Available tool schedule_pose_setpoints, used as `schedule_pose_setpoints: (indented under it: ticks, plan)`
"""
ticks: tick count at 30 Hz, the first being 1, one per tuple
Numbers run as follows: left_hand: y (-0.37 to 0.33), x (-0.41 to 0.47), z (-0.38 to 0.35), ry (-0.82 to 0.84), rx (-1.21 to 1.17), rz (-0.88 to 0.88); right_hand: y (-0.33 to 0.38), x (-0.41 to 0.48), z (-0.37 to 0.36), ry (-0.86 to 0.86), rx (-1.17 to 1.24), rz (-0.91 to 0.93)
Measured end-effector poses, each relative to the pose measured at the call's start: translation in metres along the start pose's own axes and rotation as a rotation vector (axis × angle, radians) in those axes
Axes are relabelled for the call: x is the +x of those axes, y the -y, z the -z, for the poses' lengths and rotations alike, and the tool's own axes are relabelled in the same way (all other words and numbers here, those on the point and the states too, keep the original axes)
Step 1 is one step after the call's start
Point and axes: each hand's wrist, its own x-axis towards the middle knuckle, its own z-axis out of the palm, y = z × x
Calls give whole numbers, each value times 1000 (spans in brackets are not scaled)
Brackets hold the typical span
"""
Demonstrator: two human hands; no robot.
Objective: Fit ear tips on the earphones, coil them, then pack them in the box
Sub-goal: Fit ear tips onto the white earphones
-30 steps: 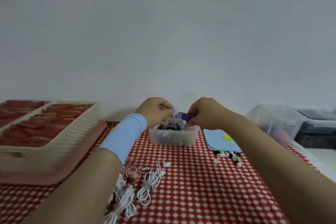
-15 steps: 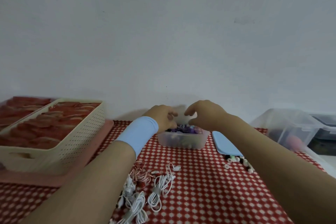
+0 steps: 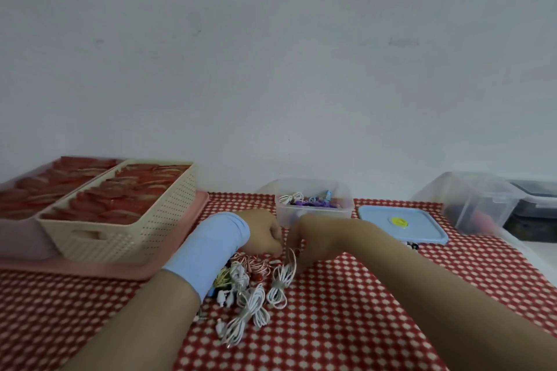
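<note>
Both hands sit at the worktop's (image 3: pixel 346 304) centre. The left hand (image 3: pixel 261 232) is curled, holding what I cannot tell. The right hand (image 3: pixel 310 242) pinches a white earphone cord (image 3: pixel 279 280) above the loose earphones (image 3: pixel 247 307) at 6 o'clock. The box (image 3: pixel 313 200) stands at 12 o'clock, its lid (image 3: pixel 401 224) toward 2 o'clock.

Single head cam, faces fwd/down, close over hands at table (image 3: pixel 346 325).
</note>
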Motion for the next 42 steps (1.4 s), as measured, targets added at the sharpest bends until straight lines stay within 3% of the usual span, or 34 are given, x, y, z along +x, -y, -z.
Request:
schedule_pose_setpoints:
  ticks: [4, 10, 14, 20, 24, 26, 29, 33, 36, 42]
  plan:
    - [1, -6, -8, 35, -59, -6, -7, -11, 2, -41, 172, -91]
    - [-23, 5, -5, -97, -134, -219, -17, -38, 19, -307, 443, -203]
    - [-40, 16, -5, -199, -215, -181, -34, -60, 26, -404, 560, -240]
    - [-72, 34, -6, -221, -248, -126, -79, -91, 39, -279, 446, -288]
    - [-81, 41, -12, -42, 40, -6, -98, -99, 39, -155, 380, -263]
    - [-91, 38, -14, -46, 142, 24, -102, -97, 35, -123, 357, -233]
    - [-110, 40, -16, -215, -70, -96, -107, -90, 30, -122, 328, -206]
    - [-121, 54, -31, -248, -251, -253, -113, -88, 28, -151, 517, -176]
    - [-115, 66, -44, -325, -351, -278, -121, -86, 21, -159, 731, -162]
    - [-105, 70, -50, -425, -562, -251, -130, -88, 20, -165, 785, -207]
